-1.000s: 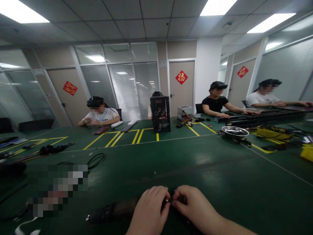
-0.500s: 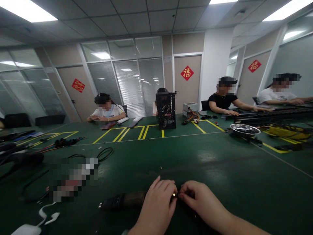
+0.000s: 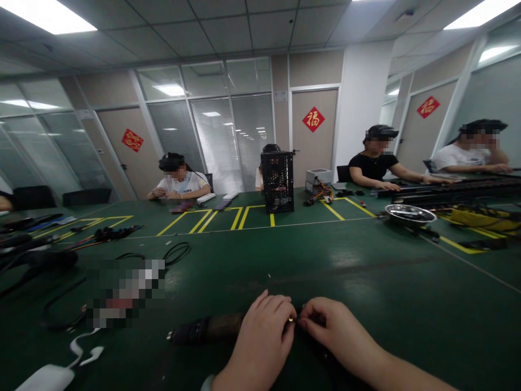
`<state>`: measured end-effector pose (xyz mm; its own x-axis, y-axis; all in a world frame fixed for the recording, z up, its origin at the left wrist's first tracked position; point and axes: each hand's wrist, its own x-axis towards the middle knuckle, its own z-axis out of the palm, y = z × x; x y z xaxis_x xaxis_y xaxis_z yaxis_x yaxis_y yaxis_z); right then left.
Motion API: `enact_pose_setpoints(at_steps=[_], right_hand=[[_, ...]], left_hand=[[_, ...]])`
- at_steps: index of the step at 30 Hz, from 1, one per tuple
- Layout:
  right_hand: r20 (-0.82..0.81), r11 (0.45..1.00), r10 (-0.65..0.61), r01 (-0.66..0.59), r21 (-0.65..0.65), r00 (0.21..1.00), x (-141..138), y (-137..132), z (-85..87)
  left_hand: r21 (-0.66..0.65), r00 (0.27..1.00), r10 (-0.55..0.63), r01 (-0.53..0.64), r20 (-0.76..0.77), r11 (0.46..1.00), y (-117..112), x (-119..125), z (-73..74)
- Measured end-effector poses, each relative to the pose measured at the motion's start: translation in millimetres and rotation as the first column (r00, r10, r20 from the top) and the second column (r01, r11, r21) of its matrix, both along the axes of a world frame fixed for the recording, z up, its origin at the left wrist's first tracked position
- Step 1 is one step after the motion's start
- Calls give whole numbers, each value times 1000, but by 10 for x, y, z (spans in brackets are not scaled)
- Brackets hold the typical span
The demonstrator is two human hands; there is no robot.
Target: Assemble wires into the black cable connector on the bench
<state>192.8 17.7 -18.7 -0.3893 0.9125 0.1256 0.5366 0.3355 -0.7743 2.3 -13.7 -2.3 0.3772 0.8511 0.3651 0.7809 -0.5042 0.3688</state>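
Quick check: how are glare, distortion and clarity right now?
Head view throughout: ceiling light blown white, pale glare on the green table; left door leaning, likely lens distortion; dark cylindrical tool murky; glinting piece at the left hand too small to identify.

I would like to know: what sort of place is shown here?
Probably an office room used as an electronics workshop: a black computer case and a metal box with coloured wires stand on the green table, before glass partitions with blinds.
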Motion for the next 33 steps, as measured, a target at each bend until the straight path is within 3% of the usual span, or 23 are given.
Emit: enact_pose_setpoints(at_steps=[7, 15, 23, 33], right_hand=[[-1, 1000, -10, 10, 5, 1000, 2, 3, -8], [8, 1000, -9, 9, -11, 1000, 21, 16, -31], [4, 1000, -2, 2, -27, 1000, 5, -2, 0], [9, 999, 7, -7, -37, 1000, 18, 10, 4]], left_hand=[[29, 1000, 1, -2, 23, 1000, -8, 9, -17], [-25, 999, 49, -49, 23, 998, -12, 6, 17], [-44, 999, 29, -31, -40, 999, 14, 0, -27], [-68, 1000, 8, -9, -11, 998, 14, -16, 14]])
